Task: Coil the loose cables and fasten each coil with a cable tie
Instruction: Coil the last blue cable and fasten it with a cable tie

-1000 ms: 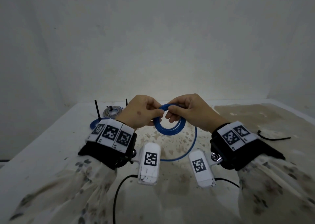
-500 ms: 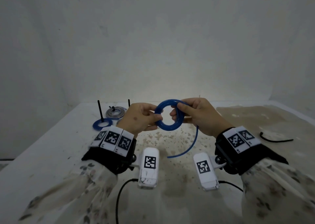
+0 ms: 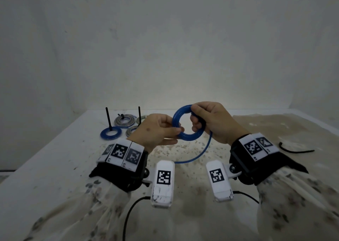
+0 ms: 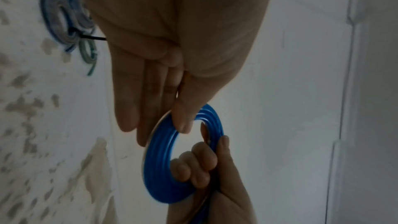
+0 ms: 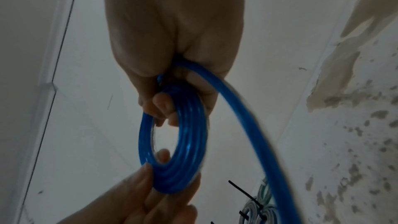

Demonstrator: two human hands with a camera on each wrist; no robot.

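Observation:
A blue cable coil (image 3: pixel 185 135) (image 4: pixel 160 168) (image 5: pixel 185 142) is held upright in the air above the table, between both hands. My left hand (image 3: pixel 161 130) (image 4: pixel 172 122) pinches the coil's lower left rim between thumb and fingers. My right hand (image 3: pixel 207 120) (image 5: pixel 170 101) grips the upper right rim with fingers curled through the hole. The loose blue tail (image 3: pixel 200 153) (image 5: pixel 254 134) hangs from the right hand down to the table.
At the back left lie tied coils: a blue one (image 3: pixel 111 133) with an upright black tie tail, and grey ones (image 3: pixel 124 120) (image 4: pixel 62 21) (image 5: pixel 256 210). A loose black cable tie (image 3: pixel 293 149) lies at the right. The table (image 3: pixel 55 167) is stained and ends at white walls.
Both hands have lifted the coil and turned it more upright. The right hand moved from the coil's top to its upper right rim, and the trailing tail has grown shorter.

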